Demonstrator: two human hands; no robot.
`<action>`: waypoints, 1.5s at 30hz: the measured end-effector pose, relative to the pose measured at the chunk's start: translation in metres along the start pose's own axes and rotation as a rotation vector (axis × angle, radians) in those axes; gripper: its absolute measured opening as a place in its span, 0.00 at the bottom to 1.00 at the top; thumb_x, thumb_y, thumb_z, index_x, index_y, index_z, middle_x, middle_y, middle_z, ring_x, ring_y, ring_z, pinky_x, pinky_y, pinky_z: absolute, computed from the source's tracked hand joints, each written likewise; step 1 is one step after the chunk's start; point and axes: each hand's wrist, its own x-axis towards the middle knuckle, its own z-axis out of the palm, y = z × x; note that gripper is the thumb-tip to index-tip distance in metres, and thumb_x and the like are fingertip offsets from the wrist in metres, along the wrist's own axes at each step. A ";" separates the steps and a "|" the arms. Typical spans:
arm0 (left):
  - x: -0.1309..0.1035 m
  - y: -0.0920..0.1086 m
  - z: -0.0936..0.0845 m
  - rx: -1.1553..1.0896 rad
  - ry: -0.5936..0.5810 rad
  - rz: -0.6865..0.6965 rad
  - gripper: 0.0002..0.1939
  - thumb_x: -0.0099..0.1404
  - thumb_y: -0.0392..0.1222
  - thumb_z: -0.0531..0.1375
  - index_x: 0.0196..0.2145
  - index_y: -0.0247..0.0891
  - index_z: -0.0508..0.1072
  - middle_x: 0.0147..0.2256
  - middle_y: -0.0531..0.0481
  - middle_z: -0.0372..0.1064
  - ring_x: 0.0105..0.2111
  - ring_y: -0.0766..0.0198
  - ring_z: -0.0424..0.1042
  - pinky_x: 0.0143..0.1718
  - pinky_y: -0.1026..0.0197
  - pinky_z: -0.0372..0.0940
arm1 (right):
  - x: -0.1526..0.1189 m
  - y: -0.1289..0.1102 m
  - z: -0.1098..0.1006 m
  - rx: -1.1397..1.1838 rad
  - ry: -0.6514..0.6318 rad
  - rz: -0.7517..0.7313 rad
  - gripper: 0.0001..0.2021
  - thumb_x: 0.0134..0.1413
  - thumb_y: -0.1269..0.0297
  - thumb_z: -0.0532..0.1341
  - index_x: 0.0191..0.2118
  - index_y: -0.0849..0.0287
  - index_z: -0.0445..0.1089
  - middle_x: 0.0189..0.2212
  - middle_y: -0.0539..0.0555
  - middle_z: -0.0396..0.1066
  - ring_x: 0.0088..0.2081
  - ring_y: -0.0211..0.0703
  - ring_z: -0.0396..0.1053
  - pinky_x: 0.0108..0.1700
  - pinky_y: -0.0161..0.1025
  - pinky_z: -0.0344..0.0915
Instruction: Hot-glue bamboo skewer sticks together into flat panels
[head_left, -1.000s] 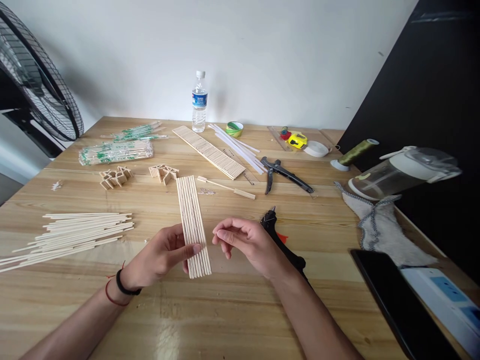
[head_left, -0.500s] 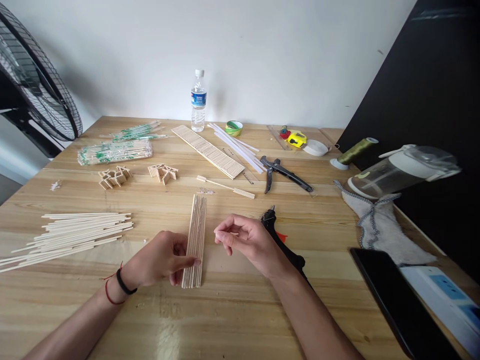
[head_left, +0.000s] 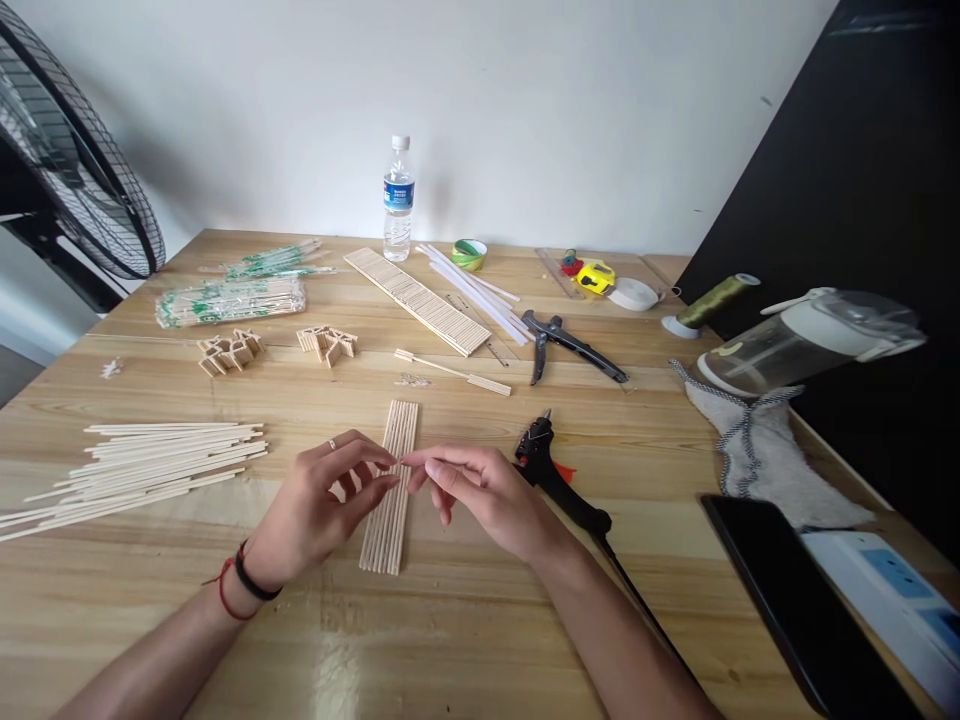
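Note:
A flat panel of pale wooden sticks [head_left: 384, 540] lies on the table, its sticks side by side, running away from me. Over the panel, my left hand [head_left: 330, 495] is held with its thumb and forefinger curved and slightly apart, near the right fingertips. My right hand [head_left: 484, 495] hovers at the panel's right edge, thumb pressed to its forefinger; anything tiny between them is too small to tell. To the right of that hand lies a black glue gun [head_left: 562, 485] with its cord trailing toward me.
Loose sticks [head_left: 172, 460] lie left. Behind are zigzag stick pieces [head_left: 229, 352], wrapped stick packs [head_left: 232, 302], a long slatted panel [head_left: 420, 300], white glue sticks [head_left: 480, 293], dark cutters [head_left: 574, 347] and a water bottle [head_left: 398, 205]. A phone [head_left: 795, 600] and cloth [head_left: 757, 455] lie right.
My left hand has let go of the stick panel and risen toward the right fingertips. My right hand has moved slightly left. The panel now lies flat on the table.

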 end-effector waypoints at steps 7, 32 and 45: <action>0.000 -0.001 0.004 0.109 0.076 0.131 0.07 0.72 0.30 0.60 0.41 0.38 0.79 0.36 0.49 0.79 0.28 0.70 0.76 0.26 0.71 0.70 | 0.000 0.000 0.004 0.085 -0.063 0.034 0.21 0.70 0.50 0.63 0.55 0.60 0.81 0.37 0.56 0.79 0.28 0.36 0.66 0.30 0.37 0.68; 0.000 0.000 0.000 -0.076 0.013 -0.119 0.05 0.72 0.37 0.61 0.36 0.38 0.76 0.34 0.50 0.76 0.31 0.66 0.77 0.30 0.66 0.71 | -0.002 -0.004 0.003 0.092 -0.118 0.055 0.25 0.67 0.47 0.64 0.60 0.60 0.78 0.35 0.56 0.78 0.29 0.37 0.67 0.32 0.38 0.69; -0.003 -0.001 -0.001 -0.050 0.031 -0.082 0.04 0.70 0.35 0.61 0.36 0.40 0.74 0.34 0.53 0.74 0.30 0.69 0.73 0.29 0.67 0.69 | -0.001 -0.003 0.001 0.120 -0.126 0.015 0.23 0.69 0.48 0.64 0.59 0.59 0.79 0.35 0.55 0.78 0.29 0.36 0.68 0.32 0.36 0.70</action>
